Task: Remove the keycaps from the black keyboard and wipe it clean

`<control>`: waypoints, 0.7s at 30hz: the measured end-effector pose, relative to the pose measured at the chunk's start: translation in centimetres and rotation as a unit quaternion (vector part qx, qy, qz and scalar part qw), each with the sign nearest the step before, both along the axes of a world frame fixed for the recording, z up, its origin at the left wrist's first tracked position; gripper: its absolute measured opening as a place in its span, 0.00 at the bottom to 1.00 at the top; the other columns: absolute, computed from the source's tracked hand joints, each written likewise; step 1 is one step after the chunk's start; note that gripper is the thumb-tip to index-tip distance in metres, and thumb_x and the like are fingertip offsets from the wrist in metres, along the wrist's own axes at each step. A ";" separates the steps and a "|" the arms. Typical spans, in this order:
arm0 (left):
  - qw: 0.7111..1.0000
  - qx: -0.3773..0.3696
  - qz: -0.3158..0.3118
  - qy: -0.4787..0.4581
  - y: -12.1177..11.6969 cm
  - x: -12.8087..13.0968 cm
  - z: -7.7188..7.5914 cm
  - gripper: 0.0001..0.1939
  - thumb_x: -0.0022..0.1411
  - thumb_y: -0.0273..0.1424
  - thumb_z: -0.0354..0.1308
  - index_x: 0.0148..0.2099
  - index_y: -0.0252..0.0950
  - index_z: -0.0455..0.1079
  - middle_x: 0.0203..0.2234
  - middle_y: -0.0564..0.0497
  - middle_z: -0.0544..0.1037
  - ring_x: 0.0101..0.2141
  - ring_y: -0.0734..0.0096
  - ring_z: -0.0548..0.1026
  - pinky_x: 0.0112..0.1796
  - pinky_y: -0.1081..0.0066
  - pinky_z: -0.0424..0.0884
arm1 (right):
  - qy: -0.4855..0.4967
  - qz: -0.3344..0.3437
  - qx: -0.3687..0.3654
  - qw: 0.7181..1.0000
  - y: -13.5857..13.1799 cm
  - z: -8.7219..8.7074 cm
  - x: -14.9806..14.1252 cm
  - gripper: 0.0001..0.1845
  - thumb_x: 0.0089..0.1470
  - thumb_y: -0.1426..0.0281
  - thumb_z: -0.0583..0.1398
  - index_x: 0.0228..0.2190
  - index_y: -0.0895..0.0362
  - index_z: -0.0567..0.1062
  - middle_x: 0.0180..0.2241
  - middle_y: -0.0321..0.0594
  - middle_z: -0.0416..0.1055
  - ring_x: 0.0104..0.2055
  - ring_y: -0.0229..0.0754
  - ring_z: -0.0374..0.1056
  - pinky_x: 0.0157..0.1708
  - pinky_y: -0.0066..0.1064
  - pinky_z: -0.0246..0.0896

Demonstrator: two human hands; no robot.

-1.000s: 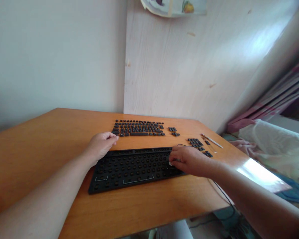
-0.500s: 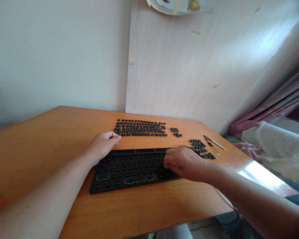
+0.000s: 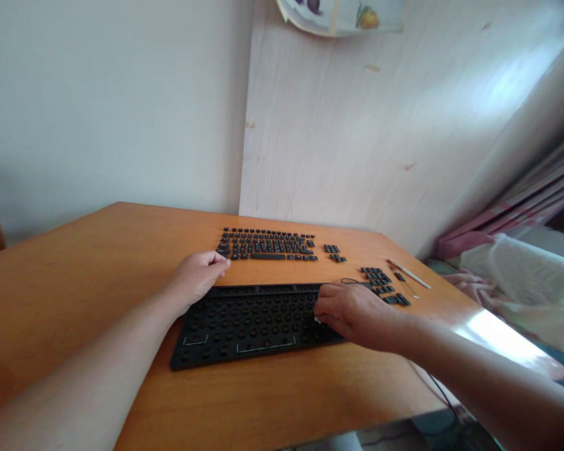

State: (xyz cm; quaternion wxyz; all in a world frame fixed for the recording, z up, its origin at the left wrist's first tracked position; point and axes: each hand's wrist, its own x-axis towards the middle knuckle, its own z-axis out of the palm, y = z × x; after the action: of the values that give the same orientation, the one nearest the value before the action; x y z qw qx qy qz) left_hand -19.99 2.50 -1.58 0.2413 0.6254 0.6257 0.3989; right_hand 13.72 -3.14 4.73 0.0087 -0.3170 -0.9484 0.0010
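Note:
A black keyboard base [image 3: 244,326] with its keycaps off lies on the table, showing rows of bare switches and thin metal wire bars. Over its right part my right hand [image 3: 348,313] is closed in a pinch, fingers down among the switches. A small whitish bit shows at its fingertips, too small to name. My left hand [image 3: 200,275] is closed above the base's far left corner, thumb against fingers; whatever it may hold is hidden. Just beyond it are loose black keycaps [image 3: 267,244] laid out in keyboard order, with a long spacebar [image 3: 267,256] at the front.
More keycaps sit in small groups [image 3: 331,248] and number-pad rows [image 3: 376,274] to the right. Near them lie a pale pen-like stick [image 3: 408,273] and a small dark piece with thin wire [image 3: 399,276]. A cable [image 3: 444,391] hangs over the table's [image 3: 244,407] front right edge.
The camera view has shifted slightly. My right hand stays over the right part of the base with its pinch, the whitish bit now a little plainer. The left hand is nearly still.

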 end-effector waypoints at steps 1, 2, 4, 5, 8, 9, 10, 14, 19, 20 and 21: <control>1.000 0.000 0.000 0.002 0.0 0.0 0.0 0.17 0.54 0.47 0.56 0.30 0.37 0.71 0.25 0.51 0.79 0.28 0.65 0.74 0.32 0.69 0.64 | 0.000 0.006 0.002 1.000 0.0 0.0 -0.1 0.07 0.60 0.73 0.55 0.32 0.55 0.73 0.34 0.39 0.71 0.37 0.39 0.65 0.34 0.29 0.52; 1.000 0.000 -0.001 0.002 0.0 0.0 -0.1 0.17 0.54 0.47 0.55 0.30 0.37 0.71 0.24 0.51 0.78 0.28 0.65 0.73 0.32 0.69 0.64 | -0.001 0.010 0.006 1.000 0.0 -0.1 -0.2 0.08 0.60 0.73 0.55 0.32 0.55 0.73 0.34 0.38 0.71 0.37 0.39 0.64 0.33 0.29 0.52; 1.000 0.001 -0.002 0.000 0.0 0.0 -0.1 0.17 0.55 0.46 0.55 0.29 0.37 0.71 0.24 0.51 0.78 0.28 0.65 0.73 0.32 0.70 0.64 | -0.005 0.019 0.013 1.000 0.1 -0.2 -0.5 0.07 0.59 0.73 0.55 0.31 0.55 0.73 0.33 0.38 0.70 0.36 0.39 0.64 0.32 0.29 0.51; 1.000 0.003 -0.003 -0.001 0.0 0.0 0.0 0.17 0.55 0.46 0.55 0.29 0.37 0.71 0.24 0.51 0.78 0.28 0.65 0.73 0.32 0.70 0.64 | -0.006 0.023 0.015 1.000 0.2 -0.2 -0.7 0.07 0.59 0.73 0.55 0.31 0.55 0.73 0.33 0.38 0.70 0.36 0.39 0.64 0.32 0.30 0.50; 1.000 0.005 -0.004 -0.002 -0.2 0.2 0.2 0.16 0.54 0.46 0.56 0.28 0.37 0.70 0.23 0.52 0.77 0.27 0.66 0.73 0.32 0.70 0.64 | -0.005 0.038 0.011 0.999 0.4 -0.1 -1.5 0.07 0.58 0.74 0.56 0.30 0.56 0.73 0.33 0.38 0.70 0.35 0.38 0.64 0.31 0.29 0.50; 1.000 0.004 -0.003 0.000 -0.2 0.2 0.2 0.16 0.54 0.46 0.56 0.28 0.37 0.70 0.23 0.52 0.77 0.27 0.66 0.72 0.32 0.70 0.64 | -0.002 0.043 0.007 0.999 0.4 0.0 -1.7 0.07 0.58 0.75 0.56 0.30 0.56 0.73 0.33 0.38 0.70 0.35 0.38 0.64 0.31 0.29 0.50; 1.000 0.004 -0.003 0.002 -0.2 0.2 0.3 0.16 0.54 0.46 0.56 0.28 0.37 0.70 0.23 0.52 0.77 0.27 0.66 0.72 0.32 0.70 0.64 | 0.001 0.047 0.004 0.999 0.4 0.0 -2.0 0.07 0.58 0.75 0.56 0.30 0.56 0.72 0.33 0.38 0.70 0.35 0.38 0.64 0.31 0.29 0.51; 1.000 0.003 -0.003 0.008 -0.3 0.3 0.5 0.16 0.54 0.45 0.56 0.28 0.37 0.70 0.23 0.52 0.77 0.27 0.66 0.72 0.31 0.70 0.63 | 0.010 0.053 -0.006 0.999 0.4 0.2 -2.6 0.08 0.59 0.74 0.55 0.29 0.57 0.72 0.33 0.38 0.70 0.35 0.38 0.65 0.32 0.28 0.52; 1.000 0.006 -0.006 0.013 -0.1 0.1 0.0 0.16 0.56 0.45 0.55 0.29 0.37 0.70 0.23 0.52 0.77 0.28 0.66 0.73 0.31 0.70 0.63 | 0.000 0.041 0.006 0.999 0.1 0.1 -1.7 0.07 0.60 0.74 0.55 0.31 0.56 0.73 0.34 0.38 0.71 0.35 0.38 0.64 0.32 0.29 0.52; 1.000 0.007 -0.007 0.014 -0.1 0.0 0.0 0.16 0.56 0.45 0.55 0.29 0.37 0.70 0.23 0.52 0.76 0.28 0.66 0.73 0.31 0.70 0.63 | -0.001 0.038 0.009 0.999 0.1 0.1 -1.5 0.07 0.60 0.74 0.55 0.32 0.56 0.73 0.34 0.38 0.71 0.35 0.39 0.64 0.33 0.29 0.52; 1.000 0.006 -0.007 0.014 0.0 0.0 -0.1 0.16 0.56 0.45 0.55 0.29 0.37 0.70 0.23 0.52 0.76 0.28 0.66 0.73 0.31 0.70 0.62 | -0.002 0.038 0.011 0.999 0.1 0.0 -1.3 0.07 0.60 0.74 0.55 0.32 0.56 0.73 0.34 0.38 0.71 0.36 0.39 0.64 0.33 0.30 0.52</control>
State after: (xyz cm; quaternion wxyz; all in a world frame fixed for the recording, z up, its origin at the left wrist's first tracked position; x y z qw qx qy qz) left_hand -19.97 2.48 -1.68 0.2316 0.6368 0.6222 0.3920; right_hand 12.39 -3.06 4.73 0.0101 -0.2811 -0.9596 -0.0095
